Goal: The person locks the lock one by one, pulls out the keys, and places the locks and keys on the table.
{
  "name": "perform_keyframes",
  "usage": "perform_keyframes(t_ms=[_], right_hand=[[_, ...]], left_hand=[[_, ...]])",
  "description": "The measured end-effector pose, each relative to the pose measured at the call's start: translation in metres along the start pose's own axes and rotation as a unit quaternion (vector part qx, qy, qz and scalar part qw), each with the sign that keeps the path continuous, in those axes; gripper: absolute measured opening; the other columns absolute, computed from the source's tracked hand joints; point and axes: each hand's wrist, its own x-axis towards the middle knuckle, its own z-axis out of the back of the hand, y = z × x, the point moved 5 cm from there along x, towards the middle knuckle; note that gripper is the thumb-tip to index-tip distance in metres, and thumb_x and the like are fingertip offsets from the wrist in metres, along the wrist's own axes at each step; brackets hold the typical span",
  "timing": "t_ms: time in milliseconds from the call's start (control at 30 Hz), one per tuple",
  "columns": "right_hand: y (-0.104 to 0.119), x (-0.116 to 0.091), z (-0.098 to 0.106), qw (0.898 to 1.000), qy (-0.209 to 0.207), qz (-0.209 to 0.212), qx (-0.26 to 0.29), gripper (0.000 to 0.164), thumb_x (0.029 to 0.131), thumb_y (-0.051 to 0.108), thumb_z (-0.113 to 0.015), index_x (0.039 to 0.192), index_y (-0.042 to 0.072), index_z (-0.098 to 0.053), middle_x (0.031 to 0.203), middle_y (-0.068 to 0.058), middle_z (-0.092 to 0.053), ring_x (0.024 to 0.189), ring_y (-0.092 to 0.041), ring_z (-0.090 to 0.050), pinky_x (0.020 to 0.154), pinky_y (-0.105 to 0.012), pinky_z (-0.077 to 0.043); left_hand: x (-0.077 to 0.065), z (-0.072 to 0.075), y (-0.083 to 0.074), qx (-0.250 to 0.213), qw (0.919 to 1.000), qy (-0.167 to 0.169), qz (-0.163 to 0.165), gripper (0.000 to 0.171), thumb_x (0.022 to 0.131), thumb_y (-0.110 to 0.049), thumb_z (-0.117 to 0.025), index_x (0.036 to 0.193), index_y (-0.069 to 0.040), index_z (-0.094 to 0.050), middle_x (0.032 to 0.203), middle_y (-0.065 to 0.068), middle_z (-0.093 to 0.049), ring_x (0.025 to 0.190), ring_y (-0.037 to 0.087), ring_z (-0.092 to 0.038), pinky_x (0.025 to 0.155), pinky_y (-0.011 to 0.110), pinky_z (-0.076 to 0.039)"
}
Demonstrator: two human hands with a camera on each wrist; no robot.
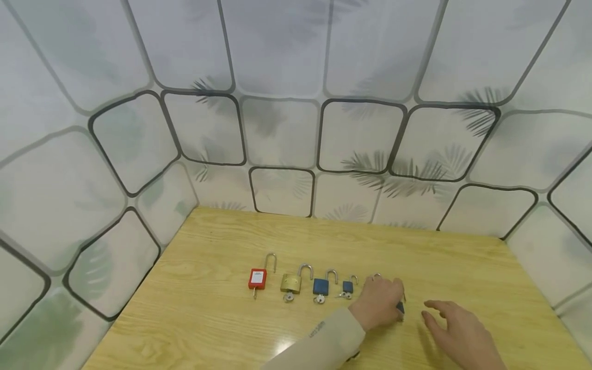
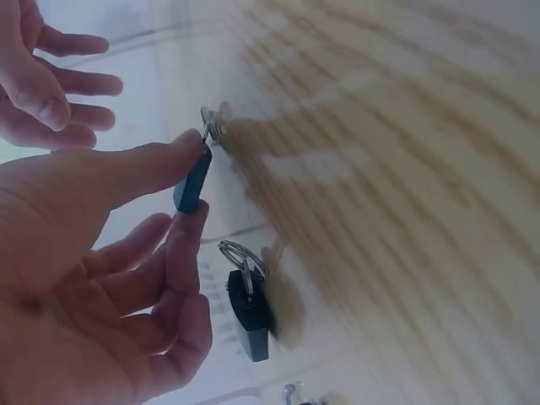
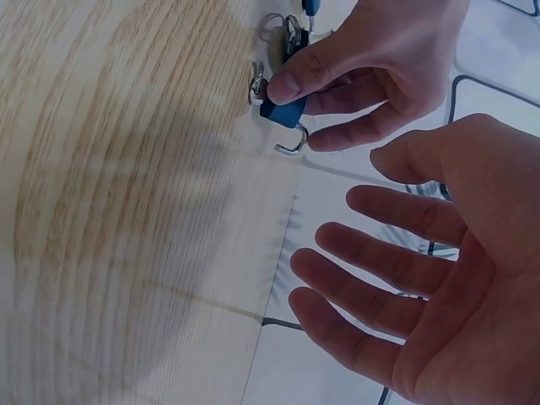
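My left hand (image 1: 378, 303) pinches a small blue padlock (image 3: 283, 112) by its body between thumb and fingers, at the right end of a row of padlocks. Its shackle is swung open, and small keys (image 2: 213, 125) hang from its lower end. Just left of it, another dark padlock (image 2: 249, 312) with a key ring sits on the table, mostly hidden by the left hand in the head view. To the right, my right hand (image 1: 462, 329) hovers apart with fingers spread and relaxed, holding nothing.
Further left on the wooden table (image 1: 208, 318) lie a red padlock (image 1: 257, 278), a brass padlock (image 1: 290, 283), a blue padlock (image 1: 321, 287) and a smaller blue padlock (image 1: 348, 287), all with open shackles and keys. Patterned wall covering (image 1: 282, 133) encloses the back and sides.
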Motion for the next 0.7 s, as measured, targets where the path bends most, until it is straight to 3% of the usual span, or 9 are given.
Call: perform_keyframes(t_ms=[133,233,333,433,533,700], right_hand=[[-0.001,0.000,0.000,1.000,0.005,-0.006,0.004,0.039,0.094,0.027,-0.062,0.118,-0.004,-0.066,0.117,-0.034,-0.063,0.092,-0.044,-0.064,0.066,-0.057,-0.056],[-0.001,0.000,0.002,1.000,-0.004,-0.002,0.003,0.039,0.094,0.027,-0.062,0.118,-0.004,-0.066,0.116,-0.034,-0.064,0.091,-0.045,-0.063,0.066,-0.058,-0.056],[0.001,-0.003,0.005,1.000,-0.024,0.007,0.004,0.036,0.093,0.024,-0.063,0.116,-0.004,-0.067,0.113,-0.034,-0.065,0.091,-0.045,-0.064,0.066,-0.059,-0.056],[0.007,-0.005,0.010,0.998,-0.054,0.021,0.011,0.032,0.092,0.021,-0.065,0.113,-0.003,-0.068,0.110,-0.032,-0.067,0.089,-0.043,-0.065,0.065,-0.059,-0.056],[0.014,-0.007,0.016,0.995,-0.092,0.035,0.026,0.028,0.091,0.019,-0.066,0.111,-0.001,-0.070,0.107,-0.028,-0.070,0.087,-0.040,-0.066,0.063,-0.057,-0.056],[0.025,-0.011,0.025,0.989,-0.134,0.047,0.049,0.023,0.093,0.019,-0.064,0.108,0.004,-0.072,0.105,-0.022,-0.072,0.084,-0.035,-0.068,0.061,-0.052,-0.057]], left_hand=[[0.000,0.002,0.002,-0.071,0.9974,-0.001,-0.014,0.036,0.080,-0.037,-0.079,0.110,-0.021,-0.067,0.087,-0.012,-0.071,0.070,0.000,-0.057,0.061,0.015,-0.050],[-0.001,0.005,0.003,-0.116,0.9920,-0.004,-0.048,0.020,0.083,-0.030,-0.077,0.101,-0.021,-0.074,0.082,-0.014,-0.072,0.062,-0.004,-0.054,0.055,0.011,-0.046],[-0.005,0.009,0.006,-0.177,0.9811,-0.004,-0.077,0.009,0.086,-0.026,-0.075,0.093,-0.021,-0.078,0.075,-0.015,-0.071,0.055,-0.008,-0.048,0.052,0.008,-0.041],[-0.010,0.018,0.011,-0.256,0.9633,-0.004,-0.081,0.014,0.087,-0.023,-0.074,0.100,-0.018,-0.077,0.083,-0.014,-0.074,0.060,-0.014,-0.051,0.056,0.004,-0.045],[-0.019,0.033,0.018,-0.303,0.9498,-0.005,-0.078,0.018,0.089,-0.024,-0.072,0.104,-0.016,-0.077,0.090,-0.012,-0.076,0.067,-0.016,-0.054,0.060,0.004,-0.049],[-0.037,0.053,0.030,-0.325,0.9422,-0.017,-0.082,0.018,0.091,-0.027,-0.069,0.103,-0.016,-0.076,0.086,-0.013,-0.070,0.071,-0.011,-0.053,0.060,0.006,-0.046]])
